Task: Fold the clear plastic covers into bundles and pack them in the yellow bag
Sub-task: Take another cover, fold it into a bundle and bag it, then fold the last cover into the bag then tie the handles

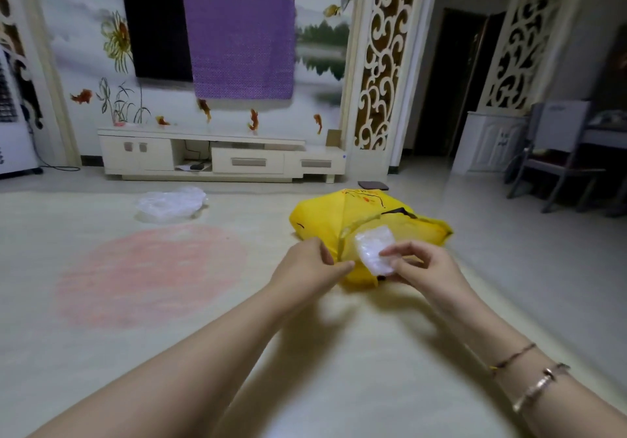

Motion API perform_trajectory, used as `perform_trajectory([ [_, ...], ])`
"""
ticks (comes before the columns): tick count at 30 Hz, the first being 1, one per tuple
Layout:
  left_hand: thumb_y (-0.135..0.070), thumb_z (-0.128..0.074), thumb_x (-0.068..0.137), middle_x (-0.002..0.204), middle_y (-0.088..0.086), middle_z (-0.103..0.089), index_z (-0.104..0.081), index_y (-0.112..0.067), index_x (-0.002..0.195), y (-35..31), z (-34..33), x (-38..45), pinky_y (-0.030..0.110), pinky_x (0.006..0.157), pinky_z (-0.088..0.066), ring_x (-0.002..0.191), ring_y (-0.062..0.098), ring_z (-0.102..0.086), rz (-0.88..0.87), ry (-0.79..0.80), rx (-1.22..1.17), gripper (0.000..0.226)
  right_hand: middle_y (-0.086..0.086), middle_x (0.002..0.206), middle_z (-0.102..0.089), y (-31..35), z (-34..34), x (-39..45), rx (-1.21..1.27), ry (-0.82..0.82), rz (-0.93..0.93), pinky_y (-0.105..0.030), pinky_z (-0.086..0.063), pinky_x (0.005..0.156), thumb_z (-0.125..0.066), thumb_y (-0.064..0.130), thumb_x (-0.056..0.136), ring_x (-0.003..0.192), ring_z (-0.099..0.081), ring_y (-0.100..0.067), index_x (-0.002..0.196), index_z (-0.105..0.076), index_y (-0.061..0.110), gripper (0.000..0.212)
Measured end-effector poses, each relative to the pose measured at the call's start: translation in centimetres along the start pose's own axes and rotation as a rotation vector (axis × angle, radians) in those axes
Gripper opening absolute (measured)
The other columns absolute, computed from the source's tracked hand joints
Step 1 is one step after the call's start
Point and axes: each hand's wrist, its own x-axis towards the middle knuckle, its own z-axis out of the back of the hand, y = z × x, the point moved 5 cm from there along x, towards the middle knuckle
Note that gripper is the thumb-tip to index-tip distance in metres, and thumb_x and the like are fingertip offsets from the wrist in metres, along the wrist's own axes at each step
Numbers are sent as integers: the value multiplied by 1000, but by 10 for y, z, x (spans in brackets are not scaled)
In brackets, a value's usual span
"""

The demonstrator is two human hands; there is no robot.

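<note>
Your right hand (420, 264) pinches a folded bundle (375, 249) of clear plastic between thumb and fingertips, holding it at the mouth of the yellow bag (342, 213), so that the bundle's far end already overlaps the opening. Your left hand (308, 261) grips the near-left rim of the yellow bag, fingers curled over the edge with the thumb against it, and appears to hold the mouth open. The yellow bag lies on its side on the pale floor mat (169, 336), bulging somewhat; whether earlier bundles sit inside it cannot be told, since the interior is hidden behind the bundle and the rim.

Judged from this arrangement, one cover is folded and is at the point of being packed: it is at the opening but not yet released inside. At least one more piece of work remains: a loose, crumpled heap of clear plastic (173, 203) lies on the floor mat well to the left of the yellow bag and farther from you, unfolded. How many covers that heap contains is not discernible. A white cabinet (217, 156) stands along the wall beyond the yellow bag, apart from the work.
</note>
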Motion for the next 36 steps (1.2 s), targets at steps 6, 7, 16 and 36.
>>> perform_trajectory([
  [6,-46,-41,69,79,-2,-64,-59,-22,81,8,-19,17,44,80,-50,89,31,-60,-134,-74,-16,32,13,99,-65,-7,-44,35,-102,248,51,-10,-48,76,-40,-17,88,83,-62,13,100,-63,24,49],
  [7,-43,-41,68,79,-3,-65,-60,-24,80,9,-19,19,44,81,-50,90,32,-59,-152,-70,-24,29,15,95,-64,-10,-52,41,-178,301,28,-7,-45,74,-38,-18,86,82,-61,14,99,-63,22,49],
  [16,-51,-46,68,68,-15,-55,-53,-26,68,24,-16,21,43,90,-46,100,32,-54,-114,4,-6,25,-2,114,-54,-26,-74,54,-496,400,-65,-25,-39,86,-44,-2,84,109,-50,-21,110,-59,17,35],
  [36,-32,-63,75,73,-9,-61,-62,-23,74,62,61,-11,31,77,-45,85,23,-60,20,-65,-137,9,-6,145,-41,-1,-70,35,-651,279,-13,-17,-24,103,-35,-11,85,136,-35,-20,138,-46,5,56],
])
